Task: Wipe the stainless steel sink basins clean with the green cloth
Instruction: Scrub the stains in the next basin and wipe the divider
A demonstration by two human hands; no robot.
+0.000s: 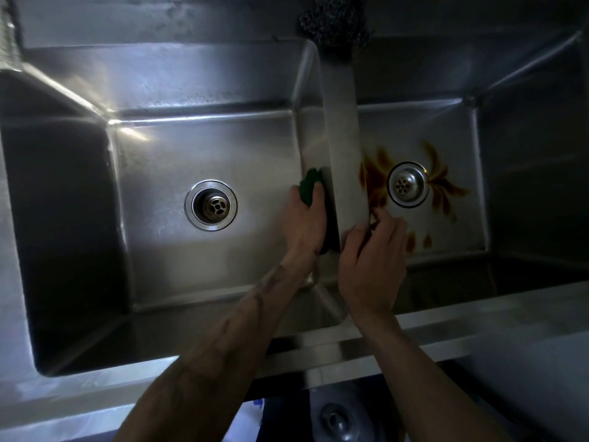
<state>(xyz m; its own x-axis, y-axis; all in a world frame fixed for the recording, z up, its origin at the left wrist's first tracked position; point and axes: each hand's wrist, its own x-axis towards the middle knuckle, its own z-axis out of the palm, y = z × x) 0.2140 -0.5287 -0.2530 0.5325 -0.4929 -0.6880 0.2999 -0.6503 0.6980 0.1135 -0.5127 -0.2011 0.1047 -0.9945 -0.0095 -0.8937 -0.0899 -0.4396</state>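
Observation:
A double stainless steel sink fills the head view. The left basin [165, 161] has a round drain [211, 205] in its floor. The right basin [446, 129] shows brown rust-like stains [374, 180] around its drain [408, 184]. My left hand [304, 224] presses the green cloth [310, 186] against the left basin's right wall, beside the divider [342, 138]. My right hand [373, 260] rests on the near end of the divider, fingers curled over its right side; a dark bit shows under the fingers, unclear what.
A dark steel-wool scourer [334, 23] sits on the back ledge above the divider. The front rim [350, 349] runs across below my forearms. Below the rim, a round metal lid or pot [338, 419] shows in shadow.

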